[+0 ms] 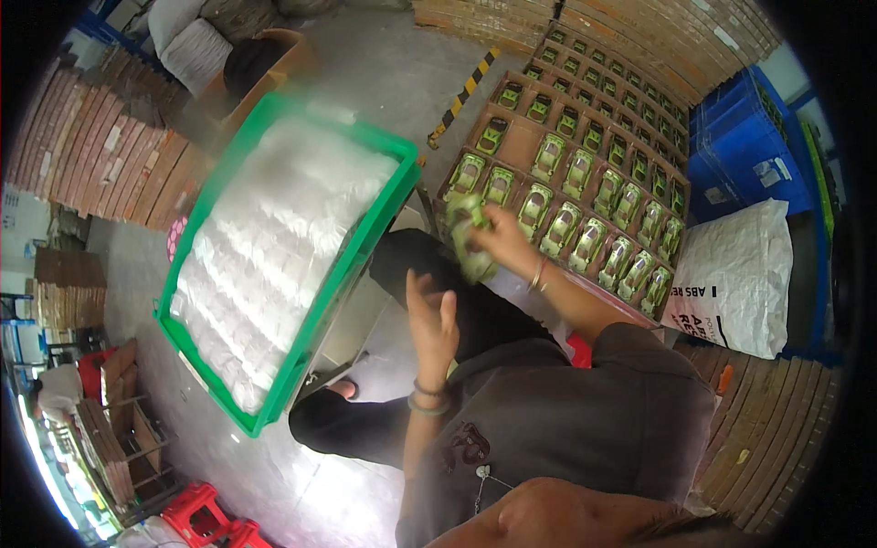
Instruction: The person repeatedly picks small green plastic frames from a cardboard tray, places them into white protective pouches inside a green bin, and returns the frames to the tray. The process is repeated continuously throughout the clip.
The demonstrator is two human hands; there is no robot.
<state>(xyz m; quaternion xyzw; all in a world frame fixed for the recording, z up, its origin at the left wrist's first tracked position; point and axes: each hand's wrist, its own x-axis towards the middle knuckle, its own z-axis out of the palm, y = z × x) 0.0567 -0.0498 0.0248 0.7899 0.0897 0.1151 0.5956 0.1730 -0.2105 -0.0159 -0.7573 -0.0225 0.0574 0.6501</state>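
Pinched in the fingers of my right hand is a green toy car body, slightly blurred, held above my thigh at the near left corner of a cardboard tray. Similar green toy cars lie in rows on this tray. My left hand is raised in front of my body with its fingers apart and nothing in it. It is nearest to the right side of a green plastic crate, which is filled with rows of white, wrapped-looking items; their exact kind cannot be made out.
Stacked brown cardboard stands at the left, with more stacks at the lower right. Blue bins and a white sack flank the car tray. A striped black-and-yellow bar lies beyond; red stools stand lower left.
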